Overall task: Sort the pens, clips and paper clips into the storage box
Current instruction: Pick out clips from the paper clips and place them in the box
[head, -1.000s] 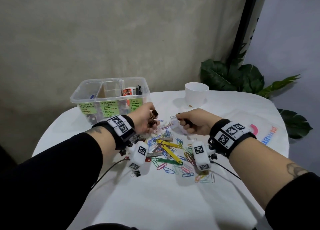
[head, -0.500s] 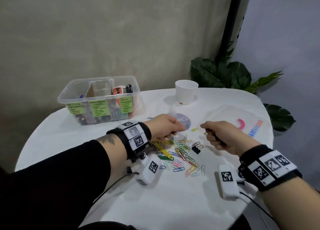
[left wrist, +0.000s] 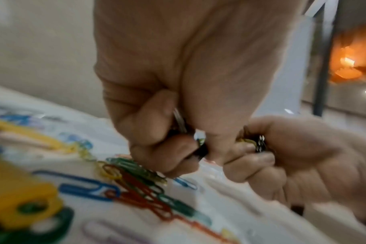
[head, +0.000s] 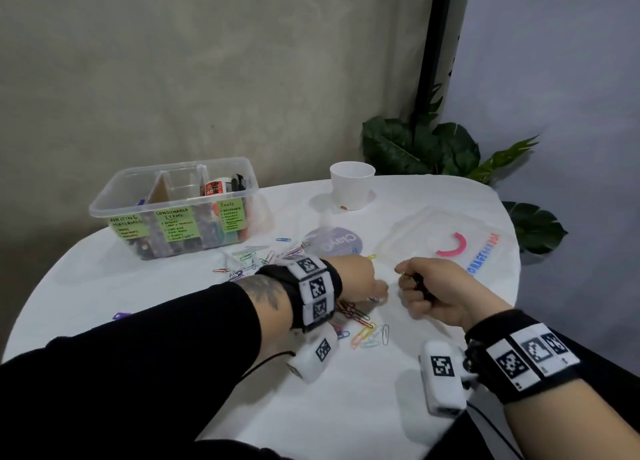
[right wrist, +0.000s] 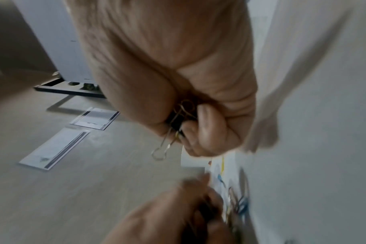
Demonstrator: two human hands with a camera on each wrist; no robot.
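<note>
Coloured paper clips (head: 360,324) lie in a heap on the white table, seen close up as paper clips (left wrist: 140,186) in the left wrist view. My left hand (head: 363,283) is curled low over the heap and grips black binder clips (left wrist: 198,147) in its fist. Just to its right, my right hand (head: 426,293) is fisted round black binder clips (right wrist: 175,123), one wire handle hanging out. The clear storage box (head: 114,203) with green labels stands at the back left, well apart from both hands.
A white paper cup (head: 351,189) stands at the back centre. The clear box lid (head: 446,231) with a pink curved piece lies to the right, near the table edge. Yellow and green plastic clips (left wrist: 21,198) lie left of the heap. A plant stands behind the table.
Both hands have come nearer to me and lower, away from the box. The left hand has dropped onto the paper-clip heap; the right fist has drawn close beside it.
</note>
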